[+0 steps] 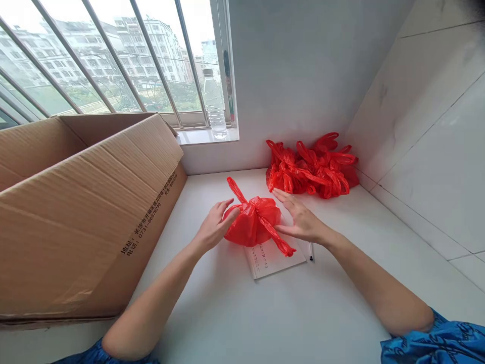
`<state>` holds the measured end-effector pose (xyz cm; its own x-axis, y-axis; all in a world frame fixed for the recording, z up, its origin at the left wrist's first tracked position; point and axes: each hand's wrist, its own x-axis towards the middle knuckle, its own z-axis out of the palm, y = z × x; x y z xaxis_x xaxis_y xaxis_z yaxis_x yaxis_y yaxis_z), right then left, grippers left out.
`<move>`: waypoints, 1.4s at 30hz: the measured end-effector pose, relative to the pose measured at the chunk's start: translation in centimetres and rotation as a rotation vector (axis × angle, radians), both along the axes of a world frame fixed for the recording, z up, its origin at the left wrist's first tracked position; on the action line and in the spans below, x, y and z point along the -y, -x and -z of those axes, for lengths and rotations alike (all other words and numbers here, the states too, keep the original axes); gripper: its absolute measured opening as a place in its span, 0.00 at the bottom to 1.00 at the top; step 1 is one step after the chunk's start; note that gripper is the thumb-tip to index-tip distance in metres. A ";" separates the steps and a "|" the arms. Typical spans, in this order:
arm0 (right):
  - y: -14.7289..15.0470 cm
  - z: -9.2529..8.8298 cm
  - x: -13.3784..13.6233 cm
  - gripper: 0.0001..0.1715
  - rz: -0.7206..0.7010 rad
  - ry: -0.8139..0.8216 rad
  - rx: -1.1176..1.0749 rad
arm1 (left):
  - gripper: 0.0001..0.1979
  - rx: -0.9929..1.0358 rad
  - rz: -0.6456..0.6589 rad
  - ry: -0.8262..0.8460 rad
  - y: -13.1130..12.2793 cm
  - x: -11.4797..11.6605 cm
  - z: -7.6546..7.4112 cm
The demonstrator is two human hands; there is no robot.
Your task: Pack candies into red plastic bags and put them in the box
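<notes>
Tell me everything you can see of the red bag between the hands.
The red bag looks like thin, shiny, slightly see-through plastic, rounded and full, contents not identifiable. It sits knot up, one twisted end pointing up and left, the other slanting down and right over the notebook, which the bag partly hides. The left hand and right hand are open at either side, the left thumb overlapping it in view; whether either touches it is unclear.

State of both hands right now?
Left hand: open, beside the tied red bag; contact unclear.
Right hand: open, at the bag's other side; contact unclear.
</notes>
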<state>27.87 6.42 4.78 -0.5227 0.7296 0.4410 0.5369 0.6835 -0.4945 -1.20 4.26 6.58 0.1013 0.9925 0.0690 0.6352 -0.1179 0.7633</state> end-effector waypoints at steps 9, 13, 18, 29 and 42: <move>5.4 4.3 -1.6 0.57 0.023 -0.118 0.106 | 0.38 -0.391 0.274 -0.414 -2.6 -1.2 5.5; 5.5 5.9 -1.8 0.56 0.053 -0.064 0.169 | 0.40 -0.434 0.273 -0.362 -2.0 -1.3 7.1; 5.7 6.4 -1.5 0.53 0.050 -0.009 0.191 | 0.40 -0.471 0.287 -0.316 -2.0 -1.3 7.5; 5.6 6.5 -1.3 0.52 0.051 0.100 0.205 | 0.39 -0.431 0.299 -0.283 -2.2 -1.4 7.7; 5.7 6.5 -1.3 0.50 0.042 0.132 0.223 | 0.38 -0.428 0.290 -0.265 -2.2 -1.3 7.6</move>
